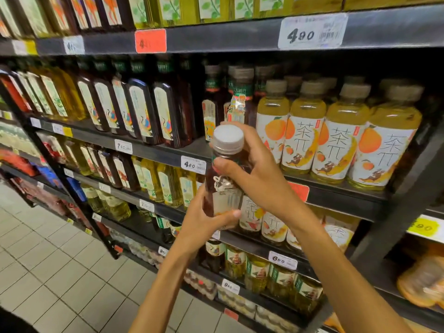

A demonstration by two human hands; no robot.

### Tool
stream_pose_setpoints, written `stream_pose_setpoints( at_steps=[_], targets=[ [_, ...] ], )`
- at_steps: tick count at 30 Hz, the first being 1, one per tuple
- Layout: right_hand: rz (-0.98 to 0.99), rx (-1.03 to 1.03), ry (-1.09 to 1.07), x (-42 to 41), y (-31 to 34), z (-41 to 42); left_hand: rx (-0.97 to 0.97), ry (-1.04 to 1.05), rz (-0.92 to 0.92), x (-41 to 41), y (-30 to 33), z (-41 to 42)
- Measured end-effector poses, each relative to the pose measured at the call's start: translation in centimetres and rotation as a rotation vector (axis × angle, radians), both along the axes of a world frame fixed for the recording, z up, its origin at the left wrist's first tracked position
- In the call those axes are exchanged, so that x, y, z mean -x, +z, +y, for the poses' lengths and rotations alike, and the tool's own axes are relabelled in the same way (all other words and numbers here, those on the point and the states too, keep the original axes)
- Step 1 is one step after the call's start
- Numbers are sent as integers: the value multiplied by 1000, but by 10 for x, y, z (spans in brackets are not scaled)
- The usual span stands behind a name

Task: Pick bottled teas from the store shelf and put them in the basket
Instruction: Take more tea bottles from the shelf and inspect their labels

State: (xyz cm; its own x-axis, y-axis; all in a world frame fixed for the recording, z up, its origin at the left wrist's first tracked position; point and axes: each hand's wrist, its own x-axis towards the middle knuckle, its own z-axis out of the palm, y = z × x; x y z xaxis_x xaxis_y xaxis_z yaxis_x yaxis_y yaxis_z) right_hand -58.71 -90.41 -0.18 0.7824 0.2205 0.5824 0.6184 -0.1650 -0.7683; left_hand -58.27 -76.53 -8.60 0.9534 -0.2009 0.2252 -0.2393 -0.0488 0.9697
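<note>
I hold a dark brown bottled tea [224, 186] with a white cap upright in front of the shelf, at the middle of the head view. My right hand [254, 174] wraps its neck and shoulder from the right. My left hand [206, 219] grips its lower body from below, thumb across the pale label. Behind it, a gap shows in the row of similar dark tea bottles [213, 102] on the middle shelf. No basket is in view.
Yellow peach tea bottles [336, 140] fill the shelf to the right. Tall dark and yellow bottles [144, 109] stand to the left. Black shelf edges carry price tags [312, 32]. Lower shelves hold more bottles [271, 277]. Tiled floor [60, 272] lies at the lower left.
</note>
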Motion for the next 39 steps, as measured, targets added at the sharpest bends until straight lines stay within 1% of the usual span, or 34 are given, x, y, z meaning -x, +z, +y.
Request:
stream_pose_setpoints(
  at_steps=[3, 5, 9, 11, 15, 18, 21, 24, 27, 29, 30, 31, 34, 39],
  targets=[
    [-3, -105, -72, -36, 11, 19, 41, 63, -64, -22, 6, 8],
    [-10, -137, -139, -62, 21, 30, 75, 126, -102, -41, 12, 14],
    [-65, -76, -240, -103, 41, 47, 109, 201, -116, -85, 22, 22],
    [-97, -3, -306, -119, 51, 51, 87, 205, -133, -106, 29, 21],
    [-131, 210, -462, -141, 62, 51, 19, 184, -149, -139, 34, 15],
    [-180, 306, -581, -149, 65, 48, 1, 162, -148, -154, 30, 8],
    [-288, 412, -697, -152, 64, 43, -17, 131, -157, -165, 30, 6],
    [-415, 583, -810, -156, 60, 33, -63, 82, -157, -173, 33, 5],
    [-507, 744, -878, -159, 57, 26, -73, 67, -148, -179, 34, 4],
    [-576, 783, -941, -158, 56, 21, -82, 71, -159, -182, 35, 3],
    [-580, 764, -975, -157, 56, 18, -90, 74, -163, -183, 36, 2],
    [-544, 734, -992, -156, 55, 13, -102, 77, -165, -184, 37, 1],
    [-371, 632, -956, -156, 53, 0, -165, 110, -158, -185, 37, -3],
    [-312, 668, -911, -156, 55, 0, -250, 152, -175, -177, 41, -4]
  ],
)
